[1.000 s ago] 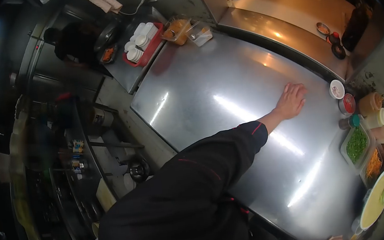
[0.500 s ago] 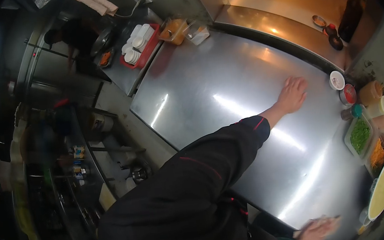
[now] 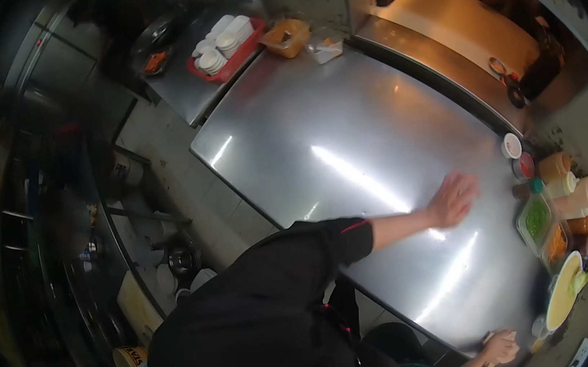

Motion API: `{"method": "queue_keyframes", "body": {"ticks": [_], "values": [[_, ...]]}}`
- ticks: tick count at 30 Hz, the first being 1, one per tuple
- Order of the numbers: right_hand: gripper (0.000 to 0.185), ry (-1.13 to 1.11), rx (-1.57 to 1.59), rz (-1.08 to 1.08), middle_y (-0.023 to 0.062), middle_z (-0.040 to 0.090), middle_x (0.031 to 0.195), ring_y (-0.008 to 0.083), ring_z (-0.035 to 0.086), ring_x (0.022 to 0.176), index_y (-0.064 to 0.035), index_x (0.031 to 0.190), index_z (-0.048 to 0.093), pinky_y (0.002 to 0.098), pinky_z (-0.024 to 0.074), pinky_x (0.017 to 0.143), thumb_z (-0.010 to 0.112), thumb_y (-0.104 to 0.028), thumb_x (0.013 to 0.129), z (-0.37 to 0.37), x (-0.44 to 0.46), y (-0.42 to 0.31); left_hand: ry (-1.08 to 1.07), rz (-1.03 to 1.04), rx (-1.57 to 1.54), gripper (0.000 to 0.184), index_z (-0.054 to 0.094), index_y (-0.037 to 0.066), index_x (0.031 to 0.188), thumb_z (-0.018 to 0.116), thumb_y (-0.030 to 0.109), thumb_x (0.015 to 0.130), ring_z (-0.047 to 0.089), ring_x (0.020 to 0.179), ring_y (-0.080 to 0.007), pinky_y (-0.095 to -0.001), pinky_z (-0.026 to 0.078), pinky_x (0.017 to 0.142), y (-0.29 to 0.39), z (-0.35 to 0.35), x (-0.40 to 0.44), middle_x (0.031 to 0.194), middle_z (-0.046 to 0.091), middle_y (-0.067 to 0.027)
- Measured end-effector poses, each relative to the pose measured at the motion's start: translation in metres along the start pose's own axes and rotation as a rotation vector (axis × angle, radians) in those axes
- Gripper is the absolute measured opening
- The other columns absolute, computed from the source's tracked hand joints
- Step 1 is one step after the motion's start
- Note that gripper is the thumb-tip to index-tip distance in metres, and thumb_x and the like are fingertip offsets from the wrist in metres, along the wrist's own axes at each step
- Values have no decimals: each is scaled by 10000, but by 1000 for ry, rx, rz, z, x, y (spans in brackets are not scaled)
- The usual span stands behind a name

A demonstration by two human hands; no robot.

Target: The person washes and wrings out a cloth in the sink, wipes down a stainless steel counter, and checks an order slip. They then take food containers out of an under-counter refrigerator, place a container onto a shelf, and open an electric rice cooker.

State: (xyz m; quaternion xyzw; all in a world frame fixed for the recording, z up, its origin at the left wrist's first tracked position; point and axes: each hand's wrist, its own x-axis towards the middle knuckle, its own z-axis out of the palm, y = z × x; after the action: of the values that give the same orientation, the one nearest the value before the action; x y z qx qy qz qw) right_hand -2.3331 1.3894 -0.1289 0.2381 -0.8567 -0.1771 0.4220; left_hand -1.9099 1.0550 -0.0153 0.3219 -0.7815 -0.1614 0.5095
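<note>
My left hand (image 3: 453, 199) is over the steel table (image 3: 345, 127), right of its middle, fingers extended and slightly blurred, with nothing visible in it. Near the table's lower right corner, my right hand (image 3: 500, 348) is closed on a pale cloth (image 3: 489, 339); most of the cloth is hidden by the fingers. To the right of both hands, a tub of chopped greens (image 3: 534, 220) and a tub of orange shreds (image 3: 557, 248) stand along the table's edge, with a yellowish oval board (image 3: 564, 292) below them.
Squeeze bottles (image 3: 577, 198) and two small cups (image 3: 512, 146) line the right edge. At the top, a red basket (image 3: 225, 57) of white dishes stands near two plastic tubs (image 3: 284, 37). Shelving (image 3: 125, 232) fills the left. A dim person is at upper left.
The view has shifted. My left hand has moved down the table toward me. My right hand with the cloth came into fuller view, then moved down to the table's lower right corner.
</note>
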Motion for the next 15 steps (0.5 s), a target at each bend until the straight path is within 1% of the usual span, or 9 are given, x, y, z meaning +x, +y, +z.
{"method": "queue_keyframes", "body": {"ticks": [2, 4, 5, 7, 9, 10, 12, 13, 15], "values": [[515, 151, -210, -236, 131, 570, 986, 293, 580, 818, -16, 996, 548, 423, 490, 567, 401, -494, 875, -33, -37, -41, -84, -70, -185, 208, 527, 68, 947, 567, 38, 745, 432, 1051, -333, -467, 334, 918, 39, -47, -37, 1112, 440, -138], [542, 294, 48, -268, 142, 552, 1031, 295, 581, 790, -21, 1072, 514, 406, 469, 538, 386, -508, 870, -156, -50, -97, -105, -166, -300, 127, 536, 56, 902, 547, 28, 778, 457, 1021, -316, -398, 371, 889, 66, -94, -78, 1097, 445, -143], [563, -10, 327, -127, 181, 527, 1093, 319, 569, 833, -27, 1161, 467, 402, 452, 535, 382, -497, 865, -230, -60, -130, -104, -208, -321, 93, 540, 50, 884, 535, 25, 794, 467, 1007, -307, -366, 383, 875, 76, -117, -98, 1091, 448, -145], [666, -262, 405, -238, 172, 417, 1242, 334, 506, 1002, -3, 1300, 314, 461, 417, 762, 436, -458, 830, -359, -88, -188, -55, -414, -413, 89, 537, 41, 894, 521, 40, 806, 471, 994, -299, -353, 383, 865, 87, -162, -133, 1084, 452, -150], [696, -134, 1082, -335, 163, 404, 1252, 367, 442, 1090, -22, 1309, 312, 519, 318, 888, 508, -410, 766, -470, -93, -230, 41, -544, -368, 95, 534, 36, 899, 507, 37, 808, 474, 983, -292, -351, 381, 866, 87, -206, -155, 1079, 455, -150], [703, -208, 1263, -416, 166, 388, 1262, 383, 390, 1137, -28, 1303, 320, 546, 273, 914, 538, -369, 729, -484, -114, -271, 84, -605, -340, 98, 533, 34, 901, 500, 36, 808, 475, 977, -288, -350, 379, 866, 86, -230, -163, 1076, 457, -151], [701, -415, 1336, -636, 171, 356, 1280, 391, 302, 1211, -29, 1280, 344, 585, 205, 953, 580, -302, 679, -561, -124, -316, 132, -512, -131, 98, 529, 34, 903, 479, 45, 820, 473, 972, -285, -348, 376, 865, 71, -282, -169, 1056, 465, -150], [688, -538, 1218, -771, 173, 342, 1288, 382, 268, 1238, -24, 1263, 361, 596, 182, 966, 591, -276, 665, -623, -112, -316, 151, -455, -34, 99, 528, 35, 904, 469, 50, 826, 471, 969, -283, -347, 374, 865, 61, -306, -169, 1047, 469, -149], [637, -417, 1448, -1000, 184, 297, 1326, 391, 232, 1255, -21, 1215, 409, 599, 157, 987, 600, -255, 655, -646, -162, -388, 230, -425, 161, 99, 523, 42, 898, 445, 67, 842, 464, 978, -277, -352, 364, 871, 42, -351, -175, 1018, 477, -142]]}}
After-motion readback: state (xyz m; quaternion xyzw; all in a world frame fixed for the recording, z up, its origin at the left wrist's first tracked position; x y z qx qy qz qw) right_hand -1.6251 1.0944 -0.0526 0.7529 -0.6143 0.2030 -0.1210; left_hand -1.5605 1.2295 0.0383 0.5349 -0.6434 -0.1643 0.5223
